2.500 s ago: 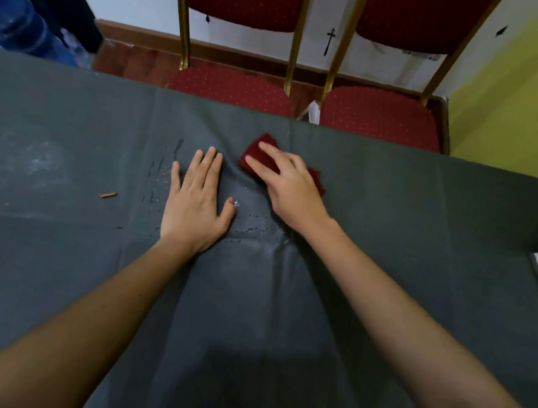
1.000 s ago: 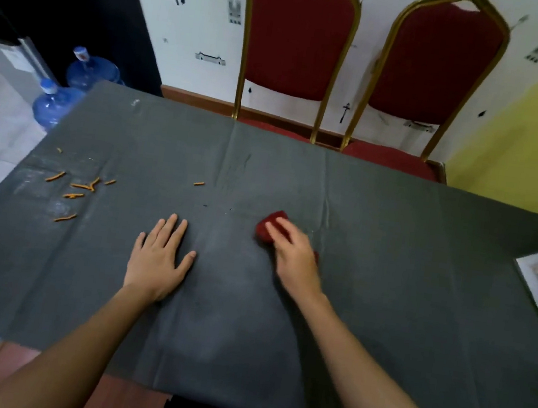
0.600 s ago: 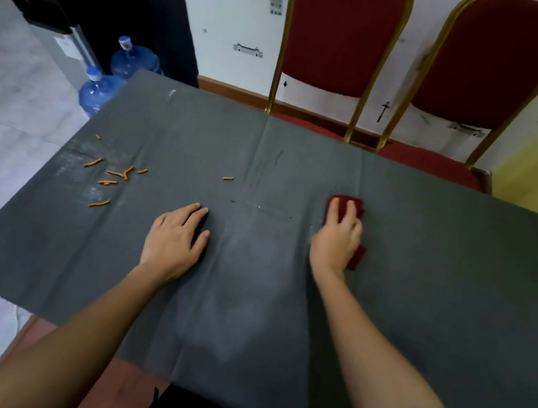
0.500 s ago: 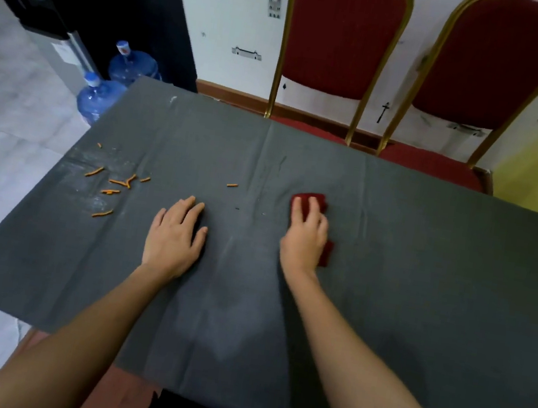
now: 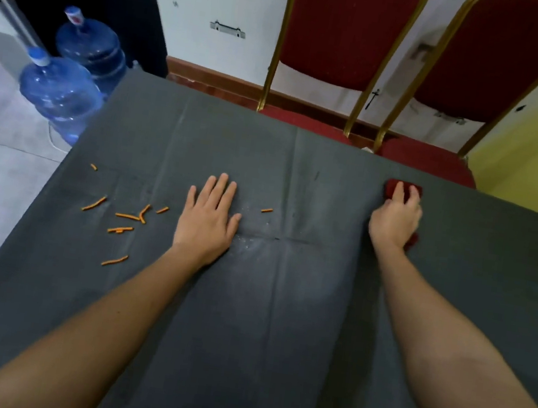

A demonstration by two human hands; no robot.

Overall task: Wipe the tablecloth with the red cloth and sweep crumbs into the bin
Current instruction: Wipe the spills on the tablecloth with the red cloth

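Right hand [image 5: 394, 221] grips red cloth [image 5: 390, 188], now swept from centre to 2 o'clock — left hand [image 5: 209, 216] lies flat, fingers spread, on tablecloth [image 5: 280, 309]. Crumbs [image 5: 126, 216] at 9 o'clock sit untouched — sweeping pending.

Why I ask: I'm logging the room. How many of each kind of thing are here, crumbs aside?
chairs: 2
bottles: 2
cloth: 1
tablecloth: 1
total: 6
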